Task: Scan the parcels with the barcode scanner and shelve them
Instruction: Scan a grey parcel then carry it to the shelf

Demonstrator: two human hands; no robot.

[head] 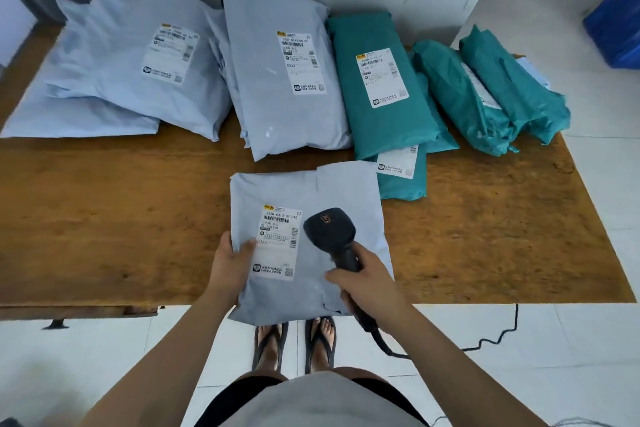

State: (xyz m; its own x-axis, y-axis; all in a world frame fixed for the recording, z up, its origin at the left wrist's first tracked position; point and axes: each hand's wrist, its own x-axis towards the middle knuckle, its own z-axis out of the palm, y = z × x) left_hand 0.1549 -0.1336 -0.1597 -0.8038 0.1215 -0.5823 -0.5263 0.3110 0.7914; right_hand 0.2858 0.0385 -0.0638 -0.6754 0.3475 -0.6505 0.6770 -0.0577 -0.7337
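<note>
A light grey parcel point(332, 191) with a white label point(278, 241) lies at the table's front edge and overhangs it. My left hand point(230, 265) grips its left side, thumb on the label. My right hand point(369, 282) holds the black barcode scanner point(329, 229) by its handle. The scanner's head hovers just right of the label, over the parcel. Farther back lie more grey parcels point(135, 59) point(284, 69) and several teal parcels point(377, 80) point(498, 94).
The wooden table point(121, 218) runs left to right against a white wall. The scanner's black cable point(491, 340) trails over the white tiled floor at right. A blue container point(616, 24) stands on the floor at far right. My sandalled feet point(294, 343) are under the table's edge.
</note>
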